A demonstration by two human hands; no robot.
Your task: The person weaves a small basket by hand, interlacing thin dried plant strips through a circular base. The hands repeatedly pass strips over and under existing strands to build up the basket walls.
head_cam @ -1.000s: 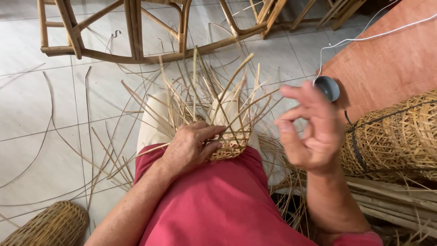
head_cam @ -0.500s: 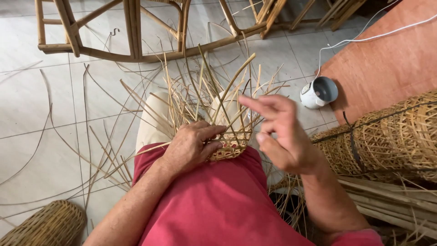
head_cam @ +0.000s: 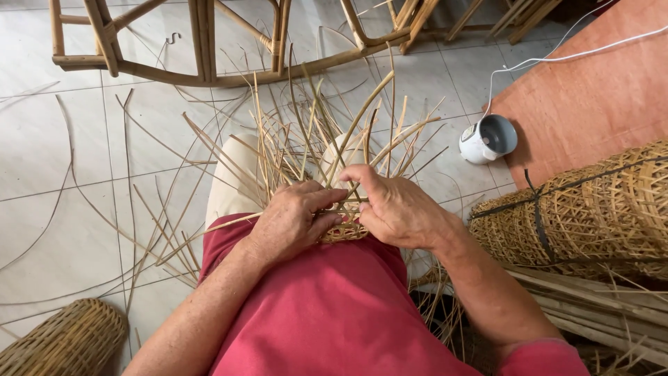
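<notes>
Resting on the lap, over the red garment (head_cam: 334, 313), a small woven rattan base (head_cam: 342, 230) with long loose strips (head_cam: 327, 139) fanning upward and outward above the knees. Left hand (head_cam: 292, 219) lying on the near left part of the weave, fingers (head_cam: 327, 200) curled together and pressing strips down against the base. Right hand (head_cam: 396, 209) meeting it from the right, thumb and forefinger pinching a strip just above the woven centre, remaining fingers folded under. Both hands touching each other at the fingertips. Scattered thin rattan strips (head_cam: 132, 230) lying across the white tiled floor (head_cam: 49, 153). Wooden rattan chair frame (head_cam: 202, 42) standing at the top. Small white pot-shaped appliance (head_cam: 488, 138) with a white cord (head_cam: 557, 56) sitting at the edge of an orange mat (head_cam: 598, 90). Large openwork woven basket (head_cam: 591, 209) lying on its side at the right, bound with a dark strap. Another woven basket (head_cam: 62, 341) at the lower left corner.
</notes>
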